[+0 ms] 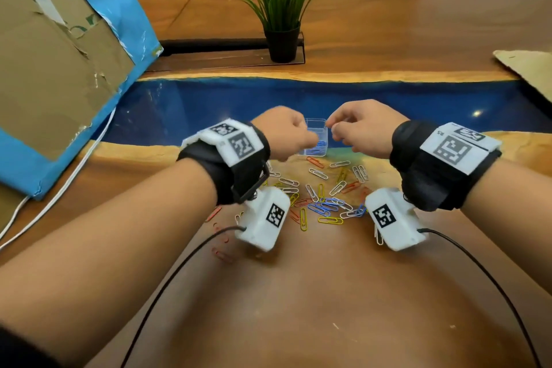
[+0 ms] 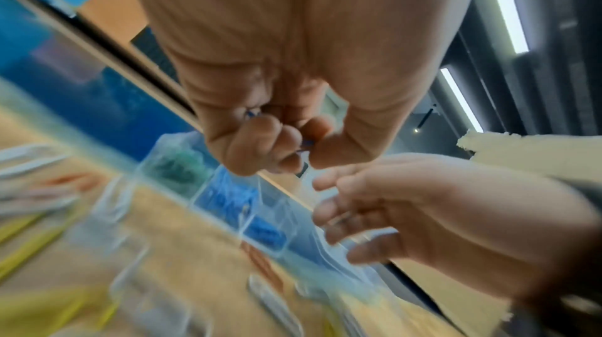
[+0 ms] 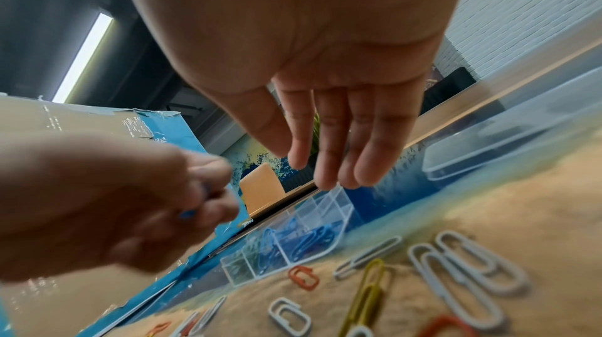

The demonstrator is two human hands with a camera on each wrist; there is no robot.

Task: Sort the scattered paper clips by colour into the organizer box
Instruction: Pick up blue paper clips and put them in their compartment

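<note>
Nearest on the wooden bench, loose paper clips lie scattered between the two wrists, white, yellow, red and blue, their long axes pointing every way; some are cut off under the white wrist cameras. One yellow clip in the right wrist view runs lengthwise away from the camera, beside three white ones lying slantwise.

Just beyond the heap stands the clear organizer box, where the wood meets a glossy blue strip of the bench. Blue clips fill its near compartments; the left wrist view is blurred, though a greenish mass shows in a further cell.

Over the box, the left hand is curled, fingers and thumb pinching a blue clip of which only a short end shows, so its direction cannot be told. The right hand hangs loose with fingers nearly straight and holding nothing, tips just above the box.

Further off stand a potted plant, a torn cardboard box with blue covering at left and a dark sofa behind.
</note>
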